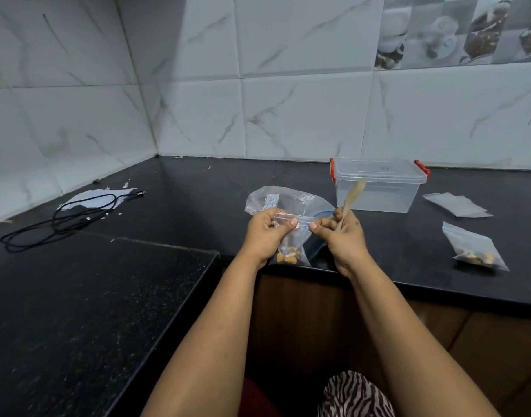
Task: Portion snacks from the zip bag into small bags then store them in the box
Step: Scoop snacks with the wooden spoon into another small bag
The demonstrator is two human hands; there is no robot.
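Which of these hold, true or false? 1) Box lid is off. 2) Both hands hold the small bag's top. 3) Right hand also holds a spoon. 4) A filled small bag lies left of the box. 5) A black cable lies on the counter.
1) False: the lid sits on the box.
2) True: left hand and right hand pinch the small bag at its top.
3) True: the spoon sticks up from that hand.
4) False: the filled bag lies right of the box.
5) True: the cable lies far left.

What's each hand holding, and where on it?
Left hand and right hand pinch opposite ends of the small bag's zip top. The right also grips the wooden spoon's handle.
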